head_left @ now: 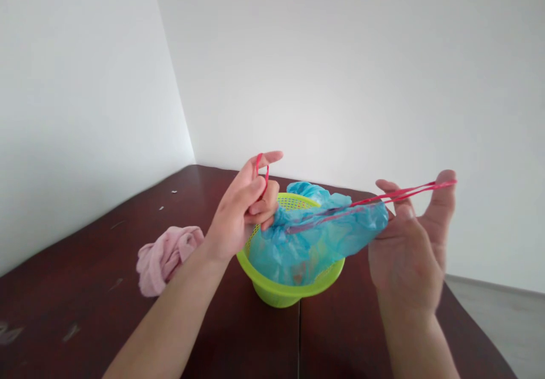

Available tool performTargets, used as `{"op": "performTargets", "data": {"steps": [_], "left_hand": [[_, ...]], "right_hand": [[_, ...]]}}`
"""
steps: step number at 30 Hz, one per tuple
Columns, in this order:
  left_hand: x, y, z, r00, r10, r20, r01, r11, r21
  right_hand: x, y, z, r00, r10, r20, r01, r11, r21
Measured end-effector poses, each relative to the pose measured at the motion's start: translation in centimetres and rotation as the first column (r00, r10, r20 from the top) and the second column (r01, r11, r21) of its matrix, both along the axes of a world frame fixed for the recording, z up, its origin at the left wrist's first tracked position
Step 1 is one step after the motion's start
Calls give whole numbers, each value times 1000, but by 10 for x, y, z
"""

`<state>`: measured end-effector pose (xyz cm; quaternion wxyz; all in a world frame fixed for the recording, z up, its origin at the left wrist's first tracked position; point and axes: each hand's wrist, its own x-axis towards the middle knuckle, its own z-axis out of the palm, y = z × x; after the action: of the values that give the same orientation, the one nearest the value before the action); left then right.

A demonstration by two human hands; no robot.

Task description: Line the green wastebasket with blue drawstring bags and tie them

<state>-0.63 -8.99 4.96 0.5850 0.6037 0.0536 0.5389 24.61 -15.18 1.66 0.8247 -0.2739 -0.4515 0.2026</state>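
A thin blue plastic bag (281, 254) lies bunched in a lime-green mesh basket (327, 281). My left hand (244, 203) is closed on its gathered neck, index finger raised with a loop of red string (268, 180) around it. From the neck, the doubled string stretches to the right, along a pulled-out part of the bag. My right hand (411, 242) holds the string's far end, hooked over a raised finger. Its other fingers are by the bag's stretched tip; how firmly they grip it is hidden. Something brownish shows dimly through the bag.
A crumpled pink cloth (168, 259) lies left of the basket on the dark red-brown table (106, 311). Small white scraps (174, 191) sit towards the back left. White walls (340, 83) rise behind and to the left; pale floor (502, 316) shows at the right.
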Motion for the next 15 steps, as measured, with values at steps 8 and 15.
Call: {"op": "performTargets", "data": {"steps": [8,15], "left_hand": [[9,-21,-11,927,61,-370,-25,995,101],[16,-23,-14,869,7,-495,67,989,132]], "right_hand": [[-17,-12,1,982,-115,148,105,992,74],[-26,-27,-13,893,20,449,-9,1000,-27]]}}
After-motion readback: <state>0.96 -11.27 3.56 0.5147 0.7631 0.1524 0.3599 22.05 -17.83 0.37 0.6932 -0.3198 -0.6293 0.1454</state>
